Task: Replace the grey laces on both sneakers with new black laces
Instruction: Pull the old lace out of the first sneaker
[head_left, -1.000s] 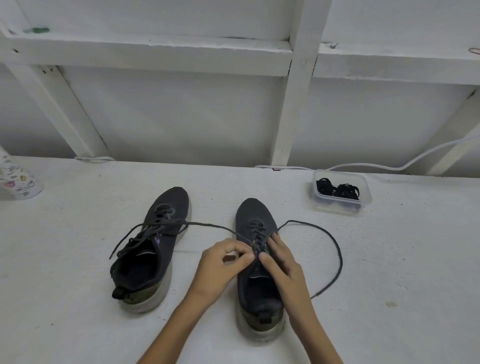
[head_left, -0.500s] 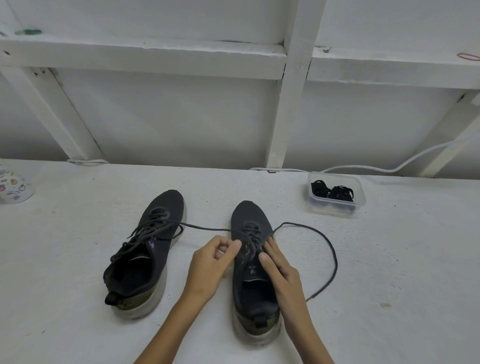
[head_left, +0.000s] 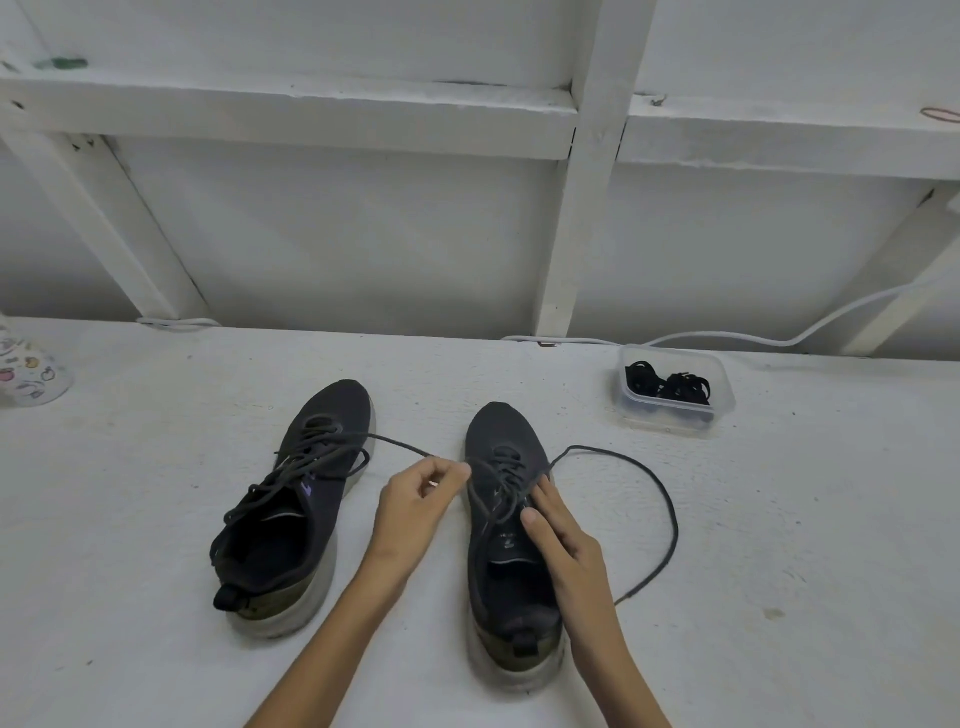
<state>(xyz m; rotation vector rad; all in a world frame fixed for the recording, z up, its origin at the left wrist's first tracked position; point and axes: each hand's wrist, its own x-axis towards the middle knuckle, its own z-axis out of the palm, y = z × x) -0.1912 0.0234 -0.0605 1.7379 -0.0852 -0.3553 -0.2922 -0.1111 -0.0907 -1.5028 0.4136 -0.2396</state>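
**A:** Centre of the white painted table (head_left: 156, 519) is the dark grey knit sneaker with the pale sole (head_left: 506, 428). It is the right-hand one of the pair, toe pointing away, and both hands are on it.

**B:** The left hand (head_left: 421, 499) comes in at the shoe's left flank with the wrist cocked and the fingers curled in. Thumb and forefinger pinch the grey lace (head_left: 397, 442). That strand runs straight from the pinch to the second dark sneaker (head_left: 324, 415) and lies across its lacing.

**A:** And the right hand (head_left: 563, 538)? The fingers are long and nearly straight, laid on the tongue and the lace crossings with the thumb alongside. It's pressing down, gripping nothing I can make out.

**B:** The lace's other end swings out in a wide loop to the right of that hand and lies slack on the table.

**A:** The new black laces (head_left: 667, 384) sit bundled in a clear plastic tub (head_left: 724, 397) at the back right, well apart from both shoes.
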